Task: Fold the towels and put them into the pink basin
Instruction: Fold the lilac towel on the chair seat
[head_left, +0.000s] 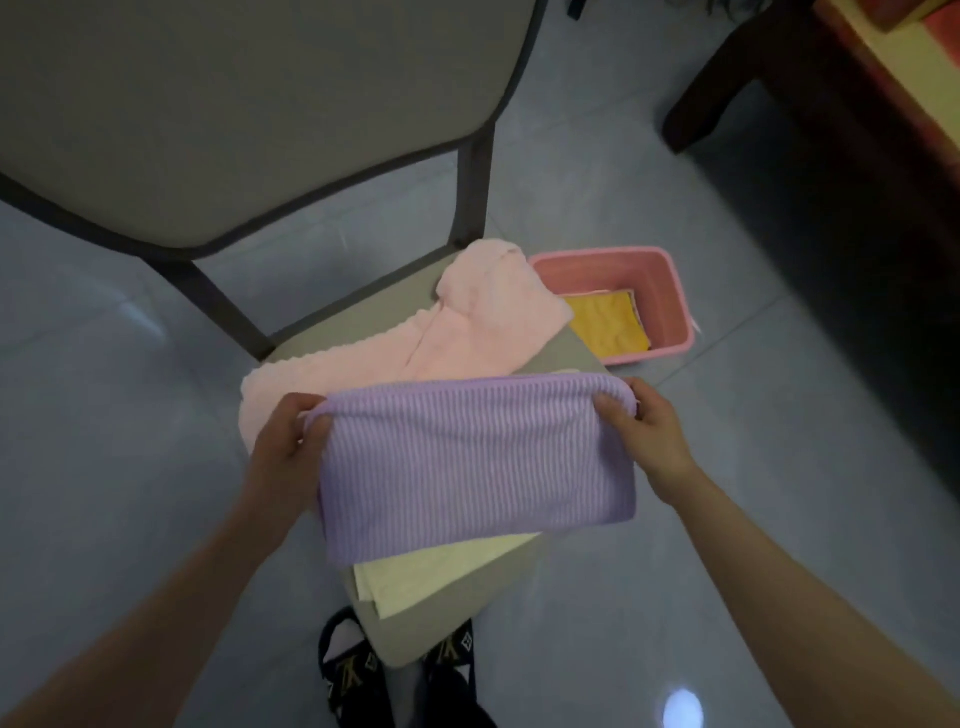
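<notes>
A ribbed purple towel (475, 462), folded over once, hangs above the chair seat (447, 613). My left hand (291, 436) pinches its upper left corner and my right hand (641, 428) pinches its upper right corner. Under it lies a pale yellow towel (431, 571) on the seat, partly hidden. A rumpled pink towel (457, 322) lies across the back of the seat. The pink basin (670, 275) stands on the floor to the right of the chair, with a folded orange-yellow towel (608, 322) inside.
The chair's grey padded backrest (234, 104) fills the upper left. A dark wooden furniture leg (727, 83) stands at the upper right. My sandalled feet (363, 670) are under the seat's front edge. Grey tiled floor (104, 415) surrounds the chair.
</notes>
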